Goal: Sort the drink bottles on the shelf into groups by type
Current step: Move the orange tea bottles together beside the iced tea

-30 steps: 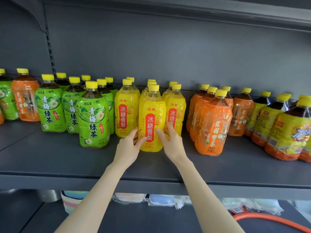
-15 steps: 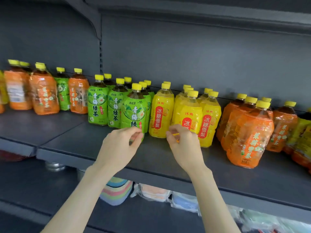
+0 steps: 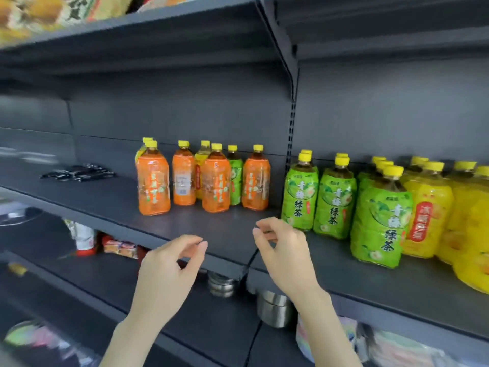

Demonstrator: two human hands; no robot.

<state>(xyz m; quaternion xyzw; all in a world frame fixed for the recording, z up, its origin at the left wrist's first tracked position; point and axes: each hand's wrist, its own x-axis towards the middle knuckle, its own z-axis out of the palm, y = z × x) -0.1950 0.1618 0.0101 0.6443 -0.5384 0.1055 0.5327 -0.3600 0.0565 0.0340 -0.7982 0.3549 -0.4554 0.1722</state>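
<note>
On the dark shelf (image 3: pixel 111 200) a mixed cluster stands in the middle: several orange bottles (image 3: pixel 153 181), one green bottle (image 3: pixel 235 178) and a yellow-labelled bottle (image 3: pixel 199 168) among them. To the right, past the upright, stands a group of green tea bottles (image 3: pixel 300 197), then yellow pear-drink bottles (image 3: pixel 426 223). My left hand (image 3: pixel 169 274) and my right hand (image 3: pixel 284 255) hover in front of the shelf edge, fingers loosely curled and apart, holding nothing. Both hands are clear of every bottle.
Black packets (image 3: pixel 79 172) lie at the shelf's left. A vertical slotted upright (image 3: pixel 291 123) divides the shelf bays. Below are metal tins (image 3: pixel 275 308), snack packs (image 3: pixel 119 246) and coloured bags (image 3: pixel 397 348). Another shelf with goods (image 3: pixel 39 14) is overhead.
The view has swung left: the mixed cluster of orange bottles is now central. Both hands have come off the yellow bottle and pulled back towards the shelf edge, holding nothing.
</note>
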